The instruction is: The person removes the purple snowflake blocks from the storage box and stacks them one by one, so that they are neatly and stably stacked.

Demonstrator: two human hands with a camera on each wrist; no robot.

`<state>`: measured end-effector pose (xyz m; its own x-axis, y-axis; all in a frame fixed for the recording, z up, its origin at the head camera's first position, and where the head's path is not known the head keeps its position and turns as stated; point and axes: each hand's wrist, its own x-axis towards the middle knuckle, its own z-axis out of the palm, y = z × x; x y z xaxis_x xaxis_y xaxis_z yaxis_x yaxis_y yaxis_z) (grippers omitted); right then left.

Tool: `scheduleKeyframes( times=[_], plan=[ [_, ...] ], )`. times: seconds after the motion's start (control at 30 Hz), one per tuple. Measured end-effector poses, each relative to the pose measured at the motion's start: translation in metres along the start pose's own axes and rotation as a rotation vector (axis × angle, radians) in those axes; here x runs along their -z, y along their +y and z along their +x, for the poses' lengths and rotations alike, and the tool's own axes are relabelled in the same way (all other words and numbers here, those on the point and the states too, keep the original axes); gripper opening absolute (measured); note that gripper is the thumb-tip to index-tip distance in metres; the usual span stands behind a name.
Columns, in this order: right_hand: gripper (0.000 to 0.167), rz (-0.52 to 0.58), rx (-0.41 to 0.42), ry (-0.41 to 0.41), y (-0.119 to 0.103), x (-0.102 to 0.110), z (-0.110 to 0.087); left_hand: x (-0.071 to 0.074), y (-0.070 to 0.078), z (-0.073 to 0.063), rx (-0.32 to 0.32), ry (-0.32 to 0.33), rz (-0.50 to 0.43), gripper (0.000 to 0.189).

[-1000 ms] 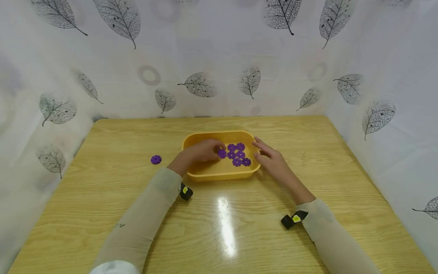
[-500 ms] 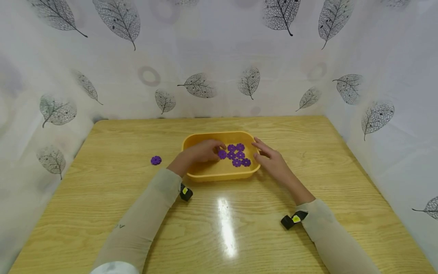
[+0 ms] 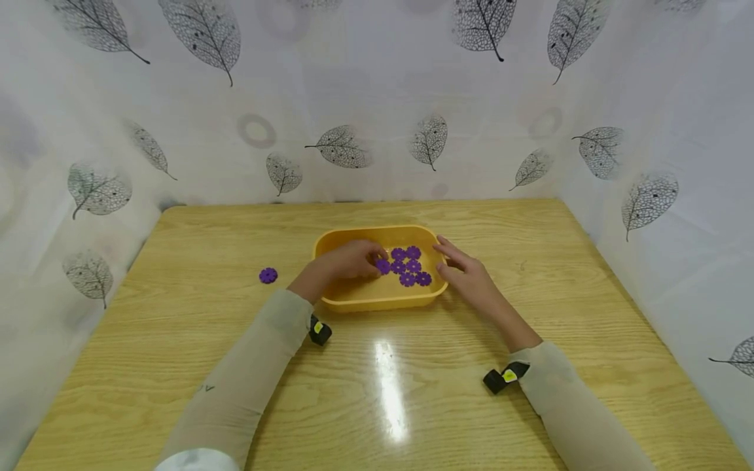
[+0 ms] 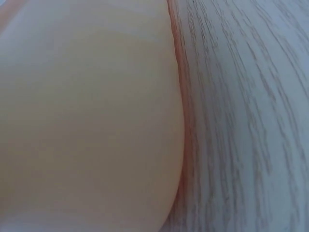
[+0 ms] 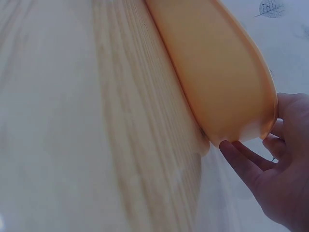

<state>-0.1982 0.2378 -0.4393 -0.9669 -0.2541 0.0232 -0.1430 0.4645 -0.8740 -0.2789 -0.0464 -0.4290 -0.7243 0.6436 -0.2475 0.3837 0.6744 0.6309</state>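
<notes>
My left hand (image 3: pixel 353 257) reaches into a shallow yellow plastic tub (image 3: pixel 377 305) on the table and pinches a purple, notched snowflake building disc (image 3: pixel 383 266) at its fingertips. That disc meets a flat cluster of several matching discs (image 3: pixel 407 279) on the tub's right side. My right hand (image 3: pixel 468 278) holds the tub's right end. In the right wrist view, one digit of the right hand (image 5: pixel 289 159) lies over the tub's rim, with other fingertips against the end wall (image 5: pixel 231 121) outside. The left wrist view shows only the tub's side (image 4: pixel 96 116) and wood; the left hand is hidden there.
A purple disc (image 3: pixel 268 275) lies on the wooden table (image 3: pixel 177 314) left of the tub. White curtains with leaf prints (image 3: pixel 377 85) enclose the back and sides. Each sleeve bears a black wrist camera, including one (image 3: pixel 320 330) beside the tub's front.
The pinched disc has shifted very slightly at the left fingertips, beside the cluster. The right hand and the tub stay put.
</notes>
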Motion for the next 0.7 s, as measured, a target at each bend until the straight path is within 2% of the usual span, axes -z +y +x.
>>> scheduleKeyframes(
  times=[0.23,0.53,0.7],
  plan=[
    [0.050,0.011,-0.006,0.005,0.000,-0.001,0.001,0.001,0.002,0.000,0.003,0.015,-0.009,0.036],
    [0.050,-0.014,-0.004,0.015,-0.002,-0.001,0.000,0.007,0.005,-0.003,-0.052,0.109,-0.048,0.035],
    [0.051,-0.019,-0.014,0.020,-0.001,-0.001,-0.001,0.013,0.007,-0.011,-0.050,0.168,-0.081,0.030]
  ],
)
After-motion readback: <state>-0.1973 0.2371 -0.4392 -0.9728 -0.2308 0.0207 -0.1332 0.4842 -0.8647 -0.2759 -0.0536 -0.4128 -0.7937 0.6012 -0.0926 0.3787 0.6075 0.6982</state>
